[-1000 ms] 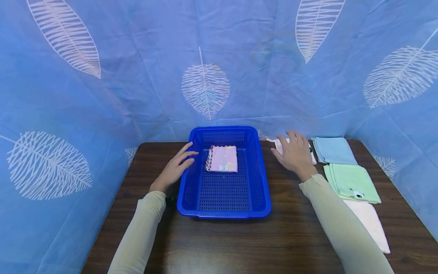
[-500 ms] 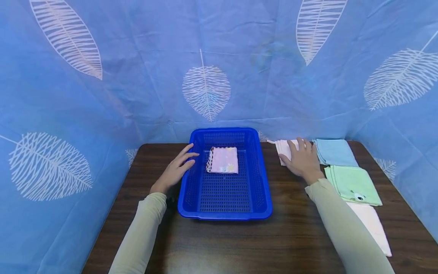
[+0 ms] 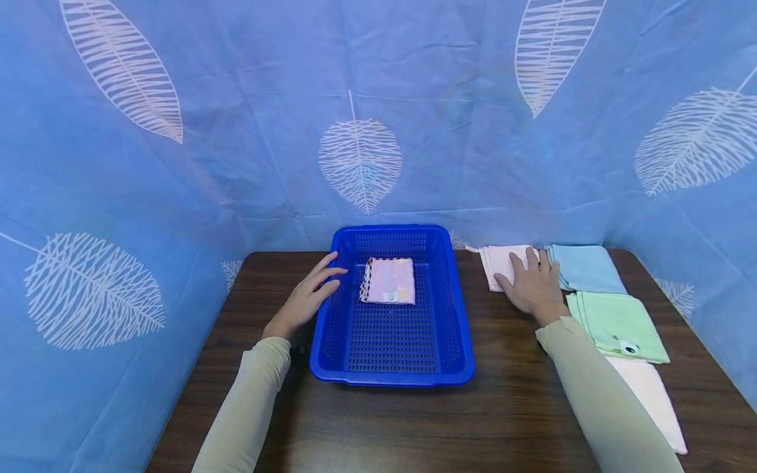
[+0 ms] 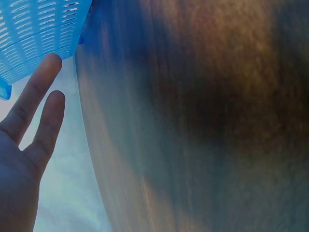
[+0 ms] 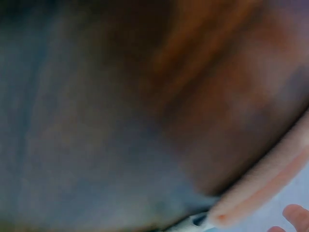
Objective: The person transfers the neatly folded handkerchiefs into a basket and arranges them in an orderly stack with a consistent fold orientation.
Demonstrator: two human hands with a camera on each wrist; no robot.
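A blue plastic basket (image 3: 391, 380) with perforated walls stands at the middle of the table. Inside, toward its back, lies a folded pink cloth (image 3: 390, 279) with a checkered edge. My left hand (image 3: 304, 299) is at the basket's left rim, fingers spread and relaxed; in the left wrist view two fingers (image 4: 36, 99) reach up beside the basket wall (image 4: 41, 38). My right hand (image 3: 532, 286) lies palm down over a folded pale pink cloth (image 3: 497, 263) at the back right, covering part of it, fingers extended. Its fingertips (image 5: 295, 215) barely show in the right wrist view.
A folded light blue cloth (image 3: 588, 268) lies right of my right hand. In front of that are a green cloth (image 3: 621, 322) with an eye design and a white cloth (image 3: 653, 401). Blue leaf-print fabric (image 3: 278, 164) hangs behind and beside the dark wooden table (image 3: 378, 430).
My right hand has shifted right and slightly toward me over the pale pink cloth, uncovering its left part. The left hand stays at the basket. The head view has tilted slightly.
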